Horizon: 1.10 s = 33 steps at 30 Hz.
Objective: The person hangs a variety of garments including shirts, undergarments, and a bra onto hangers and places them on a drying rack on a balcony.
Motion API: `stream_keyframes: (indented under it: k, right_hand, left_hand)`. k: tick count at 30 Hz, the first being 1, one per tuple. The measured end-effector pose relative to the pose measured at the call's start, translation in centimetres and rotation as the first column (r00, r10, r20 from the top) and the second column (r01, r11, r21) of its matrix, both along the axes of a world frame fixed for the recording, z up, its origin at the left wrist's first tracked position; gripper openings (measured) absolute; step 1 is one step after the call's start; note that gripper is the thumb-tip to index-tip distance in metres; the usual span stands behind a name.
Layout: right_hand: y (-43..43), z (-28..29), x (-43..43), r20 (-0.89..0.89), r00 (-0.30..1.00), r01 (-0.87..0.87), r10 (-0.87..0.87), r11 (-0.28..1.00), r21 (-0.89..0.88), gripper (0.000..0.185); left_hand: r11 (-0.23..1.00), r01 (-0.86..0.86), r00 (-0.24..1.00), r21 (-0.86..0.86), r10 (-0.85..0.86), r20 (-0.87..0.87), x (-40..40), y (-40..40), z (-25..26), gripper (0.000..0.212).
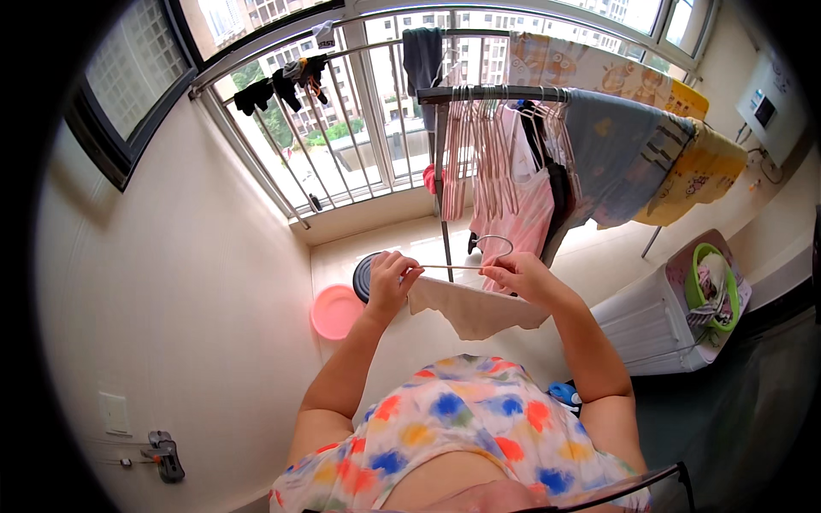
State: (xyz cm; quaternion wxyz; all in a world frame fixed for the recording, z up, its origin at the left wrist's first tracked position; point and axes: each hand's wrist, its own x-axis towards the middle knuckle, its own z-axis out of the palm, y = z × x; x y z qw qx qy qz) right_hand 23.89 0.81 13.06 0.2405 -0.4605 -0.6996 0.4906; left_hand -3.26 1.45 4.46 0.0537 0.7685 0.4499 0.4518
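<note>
Between my two hands a thin clothes hanger (452, 267) is held at chest height, its curved metal hook sticking up by the right one. My left hand (391, 282) pinches the hanger's left end. Fingers of my right hand (523, 277) grip it just below the hook. A pale beige cloth (478, 311) hangs beneath the hanger, stretched from one hand toward the other. Whether it is clipped on or draped over a bar cannot be made out. Beyond the hands, a pink garment (523, 218) hangs from the drying rack.
A dark metal drying rack (494, 94) carries several pink hangers (481, 160), a blue-grey cloth (609, 147) and a yellow towel (696, 173). On the floor stands a pink basin (337, 312). To the right, a green basket (696, 285) of laundry rests on a white washing machine (648, 327).
</note>
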Motion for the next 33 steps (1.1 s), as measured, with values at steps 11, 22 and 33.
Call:
stream_keyframes:
  k: [11, 22, 33]
  right_hand:
    - [-8.7, 1.0, 17.2, -0.01, 0.974, 0.22, -0.226, 0.953, -0.209, 0.019]
    - [-10.4, 3.7, 17.8, 0.111, 0.897, 0.442, -0.429, 0.883, -0.16, 0.023]
    - [-6.4, 0.3, 12.4, -0.198, 0.72, 0.626, -0.665, 0.746, -0.226, 0.024]
  left_hand:
    - [0.963, 0.24, 0.957, -0.12, -0.213, 0.197, 8.1, 3.5, -0.9, 0.01]
    - [0.922, 0.341, 0.919, -0.184, -0.286, 0.27, 10.4, 3.7, -1.6, 0.015]
    - [0.93, 0.285, 0.931, -0.233, -0.212, 0.296, 8.2, 2.7, -2.0, 0.012]
